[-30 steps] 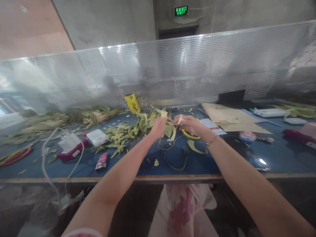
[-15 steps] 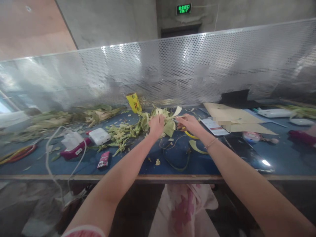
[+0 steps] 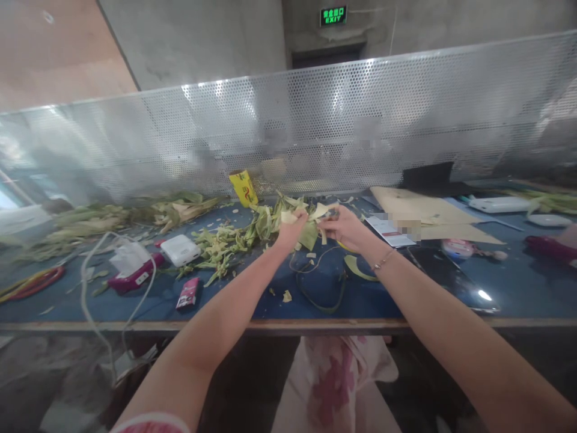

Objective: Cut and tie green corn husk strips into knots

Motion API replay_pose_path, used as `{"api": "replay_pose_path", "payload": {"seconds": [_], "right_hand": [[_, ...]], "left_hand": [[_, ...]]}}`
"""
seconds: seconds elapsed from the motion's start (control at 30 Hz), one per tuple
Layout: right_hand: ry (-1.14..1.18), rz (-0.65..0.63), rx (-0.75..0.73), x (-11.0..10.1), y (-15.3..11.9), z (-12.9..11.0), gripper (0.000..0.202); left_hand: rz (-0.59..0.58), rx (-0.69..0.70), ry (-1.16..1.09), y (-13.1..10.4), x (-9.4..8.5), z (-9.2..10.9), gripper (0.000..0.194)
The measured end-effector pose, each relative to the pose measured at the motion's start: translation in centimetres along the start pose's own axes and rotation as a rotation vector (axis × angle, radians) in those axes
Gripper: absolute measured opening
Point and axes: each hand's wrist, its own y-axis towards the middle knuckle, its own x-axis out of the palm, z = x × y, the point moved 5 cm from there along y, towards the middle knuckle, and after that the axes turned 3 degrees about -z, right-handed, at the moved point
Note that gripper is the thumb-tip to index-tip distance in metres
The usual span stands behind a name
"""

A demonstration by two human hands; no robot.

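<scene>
hands (image 3: 293,230) (image 3: 346,228) at leaves (image 3: 309,236); green sign (image 3: 333,16) reads "exit".

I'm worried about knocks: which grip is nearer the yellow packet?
Left: the left-hand grip sits right of the yellow packet and nearer the person; the right-hand grip is farther right.

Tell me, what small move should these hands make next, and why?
Perhaps the right hand should ease the pale strip gently toward the leafy bunch: the strip lies at its fingers, one end sticking out sideways, while the left hand seems to be steadying the bunch.
</scene>
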Motion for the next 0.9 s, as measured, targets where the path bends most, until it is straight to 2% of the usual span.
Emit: {"api": "replay_pose_path", "payload": {"seconds": [0.17,0.3,0.43,0.63,0.77,0.9], "right_hand": [[0.020,-0.050,0.028,0.2,-0.2,-0.4,0.040],[-0.041,-0.108,-0.007,0.5,-0.6,-1.1,0.030],[-0.079,-0.137,-0.029,0.5,-0.9,-1.6,0.025],[-0.145,-0.158,-0.030,0.4,-1.1,-2.0,0.024],[-0.272,-0.154,-0.049,0.4,-1.2,-2.0,0.031],[-0.446,-0.025,-0.100,-0.2,-0.7,-1.7,0.034]], "left_hand": [[-0.124,0.053,-0.145,-0.2,0.5,0.7,0.013],[-0.220,0.127,-0.067,-0.3,0.8,0.9,0.006],[-0.276,0.225,0.089,-0.6,1.0,1.2,0.013],[-0.303,0.206,0.097,-0.6,1.2,1.1,0.014],[-0.232,0.141,-0.004,-0.3,1.2,0.6,0.013],[-0.002,0.077,0.052,0.1,0.3,-0.2,0.022]]}}
